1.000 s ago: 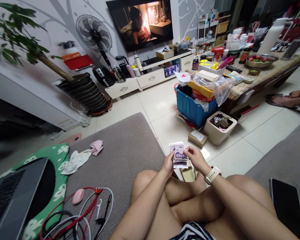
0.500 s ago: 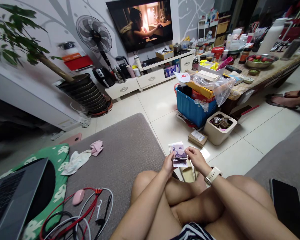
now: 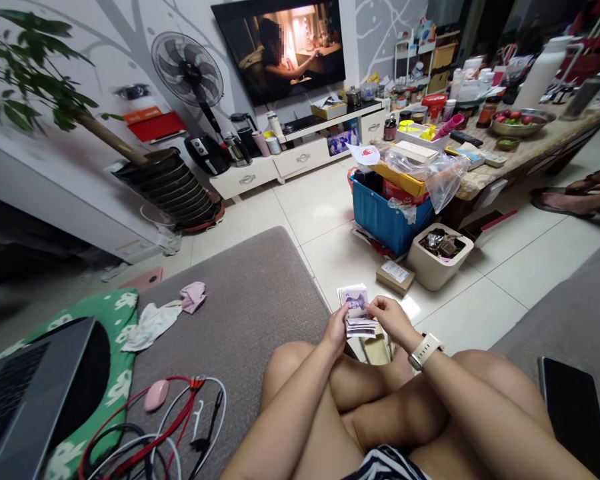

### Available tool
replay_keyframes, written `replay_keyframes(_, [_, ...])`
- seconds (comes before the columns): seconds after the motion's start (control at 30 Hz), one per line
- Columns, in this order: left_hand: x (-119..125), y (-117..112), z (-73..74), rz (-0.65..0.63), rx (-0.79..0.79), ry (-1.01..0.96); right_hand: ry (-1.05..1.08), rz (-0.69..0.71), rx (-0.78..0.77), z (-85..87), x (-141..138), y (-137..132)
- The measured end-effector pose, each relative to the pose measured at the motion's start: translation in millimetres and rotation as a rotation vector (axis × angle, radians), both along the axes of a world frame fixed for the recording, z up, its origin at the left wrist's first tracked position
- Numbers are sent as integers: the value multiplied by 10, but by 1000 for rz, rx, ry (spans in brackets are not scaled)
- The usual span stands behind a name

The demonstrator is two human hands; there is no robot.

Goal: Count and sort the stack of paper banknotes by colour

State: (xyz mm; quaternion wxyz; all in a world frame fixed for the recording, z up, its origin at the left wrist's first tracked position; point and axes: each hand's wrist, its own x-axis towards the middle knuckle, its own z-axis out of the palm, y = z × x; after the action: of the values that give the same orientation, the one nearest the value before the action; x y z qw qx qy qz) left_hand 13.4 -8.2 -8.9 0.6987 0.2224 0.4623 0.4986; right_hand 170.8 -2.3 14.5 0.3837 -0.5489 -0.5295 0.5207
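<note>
A stack of purple banknotes (image 3: 356, 301) is held out above my crossed legs. My left hand (image 3: 336, 327) is closed on the stack's left side, with the thumb on top. On the right, my right hand (image 3: 387, 313) pinches the edge of the upper note between thumb and fingers. The lower part of the stack is folded toward me, so several note edges show below. A pale watch (image 3: 426, 351) sits on my right wrist. Beneath the notes, pale slippers (image 3: 377, 349) are partly hidden.
Cables (image 3: 190, 400), a pink mouse (image 3: 157, 395) and a laptop (image 3: 35, 393) lie on the sofa to my left. A phone (image 3: 575, 413) rests at my right. Ahead stand a bin (image 3: 437, 267), a blue basket (image 3: 380, 217) and a cluttered table (image 3: 495, 177). Another person's feet (image 3: 565, 200) show at right.
The upper note's printed portrait is now in view, and the notes below have folded down further. My right hand has shifted slightly left and down. My left hand stays in place.
</note>
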Motion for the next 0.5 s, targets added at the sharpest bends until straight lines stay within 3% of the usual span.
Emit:
replay_keyframes(0.23, [-10,-6,-75,-12,46,147,-384,-23,-55,91,2,-42])
replay_keyframes(0.37, [-15,6,-131,3,60,194,-663,81,-69,146,-1,-78])
replay_keyframes(0.5, [-18,14,-180,-12,90,309,-763,204,-95,187,-13,-122])
